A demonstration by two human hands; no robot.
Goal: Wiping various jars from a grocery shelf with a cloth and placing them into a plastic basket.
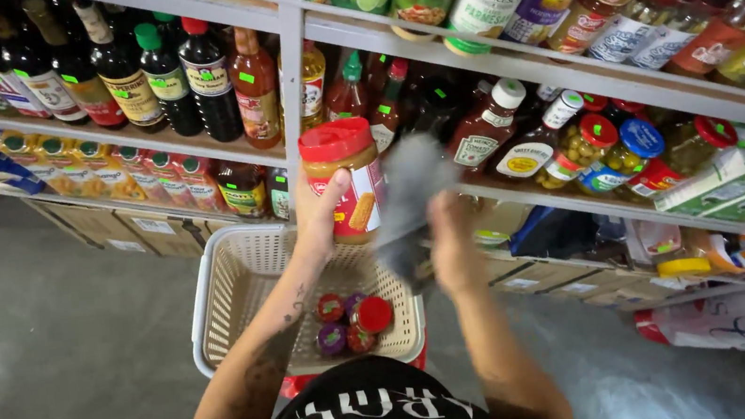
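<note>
Gleaming red-lidded tan jar (pixel 347 179)

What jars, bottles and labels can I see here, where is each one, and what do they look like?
Jar: in the left hand, tan contents, red lid, red and white label.
Cloth: grey, blurred, in the right hand, beside the jar.
Basket: cream plastic mesh, below the hands, holding small jars with red and purple lids.
Dark bottles: upper left shelf, pale labels, green stickers.
Cartons: right shelf, green and white, lying flat.

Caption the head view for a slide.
Left hand holds a red-lidded jar while right hand wipes it with a grey cloth above a beige basket.
</note>
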